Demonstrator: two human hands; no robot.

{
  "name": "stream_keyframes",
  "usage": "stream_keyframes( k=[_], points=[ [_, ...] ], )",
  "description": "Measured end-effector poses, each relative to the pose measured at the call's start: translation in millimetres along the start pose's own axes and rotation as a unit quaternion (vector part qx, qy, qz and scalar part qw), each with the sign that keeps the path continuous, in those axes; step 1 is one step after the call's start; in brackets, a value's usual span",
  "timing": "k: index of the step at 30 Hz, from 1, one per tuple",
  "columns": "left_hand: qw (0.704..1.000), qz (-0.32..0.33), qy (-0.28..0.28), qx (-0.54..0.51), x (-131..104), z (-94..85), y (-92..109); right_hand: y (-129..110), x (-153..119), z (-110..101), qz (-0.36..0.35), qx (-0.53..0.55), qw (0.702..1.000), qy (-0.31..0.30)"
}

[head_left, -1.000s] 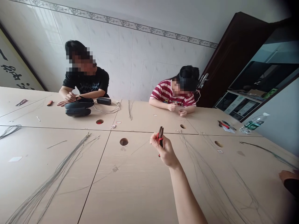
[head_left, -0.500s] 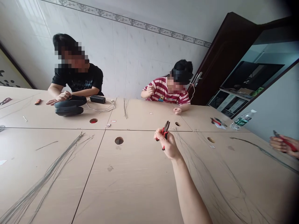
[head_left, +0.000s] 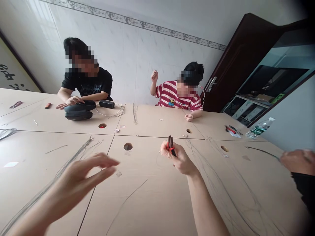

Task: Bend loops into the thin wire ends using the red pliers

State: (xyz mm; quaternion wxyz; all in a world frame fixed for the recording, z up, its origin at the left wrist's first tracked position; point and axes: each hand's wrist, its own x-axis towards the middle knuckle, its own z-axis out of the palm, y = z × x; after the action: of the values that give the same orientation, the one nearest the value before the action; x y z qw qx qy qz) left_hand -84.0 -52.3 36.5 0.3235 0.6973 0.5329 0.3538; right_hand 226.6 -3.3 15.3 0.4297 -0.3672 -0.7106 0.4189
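My right hand (head_left: 180, 159) is closed around red-handled pliers (head_left: 170, 142), whose dark jaws point up, over the middle of the table (head_left: 137, 203). A thin wire (head_left: 157, 159) seems to hang by its fingertips. On the left, my left hand (head_left: 91, 170) reaches in with thumb and fingers apart and nothing between them, slightly blurred. Beneath and behind it lies a bundle of thin grey wires (head_left: 73, 157). A single wire (head_left: 128, 198) curves across the table between my two hands.
Two people sit across the table; a dark case (head_left: 78, 111) and black box (head_left: 106, 104) stand before the left one. Another person's hand (head_left: 299, 161) is at the right edge, near a bottle (head_left: 261, 127). More wires (head_left: 221, 180) lie right of my forearm. A round hole (head_left: 128, 146) opens mid-table.
My left hand has come into view from the lower left. My right hand has lowered slightly and turned the pliers. A single wire now shows between my hands. The striped-shirt person has raised a hand.
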Motion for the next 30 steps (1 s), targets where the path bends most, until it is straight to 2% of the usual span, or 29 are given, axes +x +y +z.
stream_keyframes(
  k=[2,4,6,8,16,20,22,25,28,30],
  points=[
    [0.999,0.008,-0.046,0.010,26.8,21.8,16.0,-5.7,1.5,8.5,-0.001,-0.002,1.000,-0.025],
    [0.998,0.009,-0.065,0.005,45.8,42.3,29.6,-8.7,3.2,14.1,-0.007,-0.012,0.999,-0.035],
    [0.997,0.005,-0.077,0.002,54.3,55.9,37.6,-9.4,5.1,17.5,-0.010,-0.017,0.999,-0.038],
    [0.996,0.002,-0.087,0.004,55.2,61.9,40.2,-8.6,7.1,20.0,-0.009,-0.014,0.999,-0.041],
    [0.995,0.000,-0.096,-0.007,52.8,62.7,38.0,-3.1,11.5,28.7,0.002,0.006,0.999,-0.054],
    [0.996,0.010,-0.081,-0.037,56.5,63.5,35.4,3.2,7.4,35.5,0.036,0.090,0.995,-0.010],
    [0.994,0.019,-0.079,-0.077,58.8,62.7,36.4,7.0,3.6,41.0,0.056,0.189,0.980,0.006],
    [0.988,0.020,-0.076,-0.135,63.2,60.6,41.7,11.2,-4.8,48.7,0.076,0.330,0.941,-0.030],
    [0.989,0.000,-0.033,-0.141,68.7,59.4,47.3,12.9,-19.7,48.9,0.107,0.389,0.911,-0.083],
    [0.988,-0.010,-0.019,-0.152,72.8,59.9,49.8,13.5,-36.1,42.6,0.123,0.393,0.906,-0.096]
  ],
)
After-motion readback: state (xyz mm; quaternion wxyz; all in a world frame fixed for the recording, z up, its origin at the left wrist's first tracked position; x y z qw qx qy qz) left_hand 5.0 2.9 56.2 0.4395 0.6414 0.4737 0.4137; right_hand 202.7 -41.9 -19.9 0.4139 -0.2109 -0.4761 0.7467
